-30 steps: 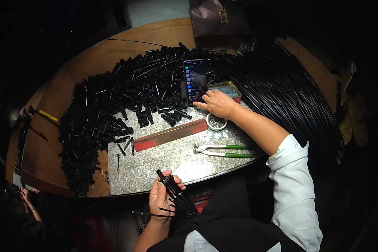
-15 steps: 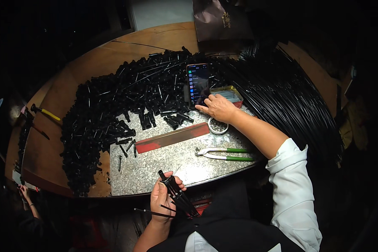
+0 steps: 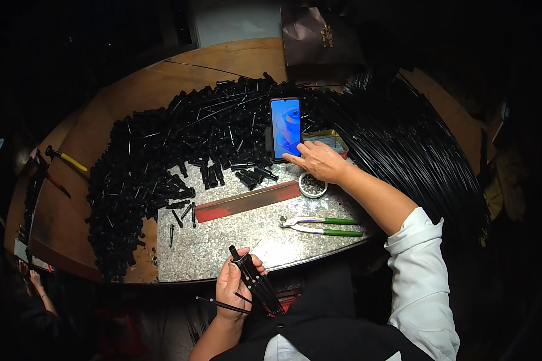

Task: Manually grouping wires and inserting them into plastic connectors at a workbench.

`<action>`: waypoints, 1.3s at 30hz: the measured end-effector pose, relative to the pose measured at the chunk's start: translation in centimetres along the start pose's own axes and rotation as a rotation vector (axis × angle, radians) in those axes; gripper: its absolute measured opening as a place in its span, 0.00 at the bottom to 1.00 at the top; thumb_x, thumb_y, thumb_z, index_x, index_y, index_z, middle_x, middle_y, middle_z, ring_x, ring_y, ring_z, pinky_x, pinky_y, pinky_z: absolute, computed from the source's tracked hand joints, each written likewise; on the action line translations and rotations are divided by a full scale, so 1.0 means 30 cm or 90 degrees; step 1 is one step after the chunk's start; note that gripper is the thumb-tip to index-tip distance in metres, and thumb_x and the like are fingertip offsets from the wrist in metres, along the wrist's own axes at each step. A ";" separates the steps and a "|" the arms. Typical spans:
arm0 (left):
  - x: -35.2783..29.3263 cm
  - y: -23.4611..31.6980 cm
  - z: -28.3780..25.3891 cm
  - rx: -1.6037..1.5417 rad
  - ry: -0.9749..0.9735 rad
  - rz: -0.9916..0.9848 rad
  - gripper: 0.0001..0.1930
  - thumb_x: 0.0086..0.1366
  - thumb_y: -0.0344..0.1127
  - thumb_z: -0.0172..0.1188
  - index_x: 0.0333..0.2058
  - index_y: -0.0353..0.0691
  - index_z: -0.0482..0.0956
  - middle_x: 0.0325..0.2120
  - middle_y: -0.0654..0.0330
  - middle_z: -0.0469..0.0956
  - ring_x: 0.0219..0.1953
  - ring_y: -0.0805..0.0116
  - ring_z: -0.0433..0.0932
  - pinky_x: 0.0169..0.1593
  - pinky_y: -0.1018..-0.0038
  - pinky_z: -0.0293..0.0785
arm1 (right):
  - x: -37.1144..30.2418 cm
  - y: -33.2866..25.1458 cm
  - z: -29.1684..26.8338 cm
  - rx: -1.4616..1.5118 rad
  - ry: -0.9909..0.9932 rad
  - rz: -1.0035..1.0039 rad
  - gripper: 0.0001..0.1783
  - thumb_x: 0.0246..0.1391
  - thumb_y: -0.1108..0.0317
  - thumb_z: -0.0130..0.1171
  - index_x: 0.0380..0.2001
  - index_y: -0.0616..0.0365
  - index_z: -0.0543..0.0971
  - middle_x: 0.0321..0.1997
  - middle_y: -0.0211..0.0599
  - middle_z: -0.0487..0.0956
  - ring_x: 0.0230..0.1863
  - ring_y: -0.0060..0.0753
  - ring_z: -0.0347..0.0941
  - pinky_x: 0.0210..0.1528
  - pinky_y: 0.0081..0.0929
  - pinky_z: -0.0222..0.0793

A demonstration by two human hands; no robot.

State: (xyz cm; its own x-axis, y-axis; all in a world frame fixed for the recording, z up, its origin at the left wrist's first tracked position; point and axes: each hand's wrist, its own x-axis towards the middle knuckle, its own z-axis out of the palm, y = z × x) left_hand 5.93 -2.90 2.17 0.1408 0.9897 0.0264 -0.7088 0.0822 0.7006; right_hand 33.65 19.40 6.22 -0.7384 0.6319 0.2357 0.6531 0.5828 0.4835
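In my left hand (image 3: 230, 289), near the front edge of the bench, is an umbrella runner with ribs (image 3: 251, 275): a black tube with several thin black rods hanging from it. The fingers wrap round its top, and a fine wire end sticks out beside them. My right hand (image 3: 319, 161) is open with fingers stretched out. Its fingertips lie at the lower part of an upright phone (image 3: 286, 129), whose screen shows a blue picture. Just below that hand, a round white dish (image 3: 312, 186) holds small bits. A red-sided tin (image 3: 337, 142) is partly hidden behind the hand.
Black runners (image 3: 180, 144) lie heaped at left and back, long black ribs (image 3: 415, 138) at right. A stone slab (image 3: 253, 240) carries a red-brown bar (image 3: 247, 201) and green-handled pincers (image 3: 325, 227). Hammer (image 3: 66, 159) at far left, dark bag (image 3: 322, 39) behind. Another person's hands (image 3: 33, 277) show lower left.
The phone's screen has turned from a dark list to a blue picture. My right hand has shifted slightly at the phone's lower edge. The left hand keeps its hold.
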 end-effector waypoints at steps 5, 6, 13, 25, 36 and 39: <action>0.000 0.004 0.009 0.002 0.012 0.000 0.18 0.70 0.40 0.39 0.51 0.32 0.63 0.36 0.52 0.72 0.37 0.65 0.73 0.45 0.68 0.72 | 0.003 0.008 0.004 -0.011 0.055 0.053 0.28 0.48 0.71 0.49 0.56 0.44 0.68 0.34 0.35 0.69 0.36 0.32 0.69 0.37 0.27 0.68; 0.001 0.004 0.009 -0.001 0.013 -0.001 0.18 0.70 0.40 0.39 0.51 0.31 0.63 0.36 0.52 0.72 0.37 0.65 0.73 0.45 0.68 0.72 | 0.005 0.012 0.002 -0.012 0.055 0.055 0.28 0.48 0.71 0.49 0.56 0.44 0.68 0.34 0.35 0.69 0.36 0.32 0.69 0.37 0.27 0.68; 0.001 0.000 0.009 0.005 0.015 0.008 0.19 0.70 0.40 0.38 0.51 0.31 0.63 0.35 0.51 0.73 0.37 0.65 0.74 0.45 0.68 0.72 | 0.039 0.061 0.007 -0.015 0.074 0.271 0.35 0.50 0.69 0.51 0.62 0.53 0.56 0.29 0.41 0.74 0.29 0.39 0.74 0.28 0.33 0.72; -0.001 0.003 0.002 0.046 0.035 0.014 0.20 0.70 0.44 0.37 0.50 0.34 0.61 0.34 0.51 0.72 0.36 0.61 0.74 0.43 0.66 0.74 | 0.089 0.063 0.002 0.031 0.011 0.344 0.34 0.57 0.54 0.48 0.63 0.55 0.52 0.27 0.44 0.76 0.25 0.40 0.75 0.25 0.35 0.72; 0.002 0.000 0.002 0.023 0.036 0.007 0.19 0.70 0.44 0.38 0.50 0.35 0.63 0.34 0.51 0.72 0.36 0.60 0.74 0.43 0.65 0.74 | 0.084 0.054 0.002 -0.011 0.027 0.320 0.34 0.57 0.53 0.47 0.62 0.57 0.54 0.25 0.41 0.75 0.22 0.36 0.75 0.21 0.32 0.71; -0.001 0.002 0.004 0.018 0.031 0.010 0.19 0.70 0.43 0.39 0.50 0.35 0.63 0.34 0.51 0.72 0.36 0.60 0.74 0.43 0.65 0.74 | 0.082 0.059 0.005 -0.004 0.036 0.317 0.34 0.57 0.53 0.47 0.63 0.56 0.54 0.26 0.41 0.75 0.23 0.36 0.75 0.21 0.32 0.71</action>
State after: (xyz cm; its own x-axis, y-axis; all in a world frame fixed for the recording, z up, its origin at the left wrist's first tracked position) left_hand 5.97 -2.94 2.31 0.0959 0.9954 0.0031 -0.6904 0.0643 0.7206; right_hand 33.02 22.05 7.53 -0.3456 0.8038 0.4843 0.9276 0.2144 0.3060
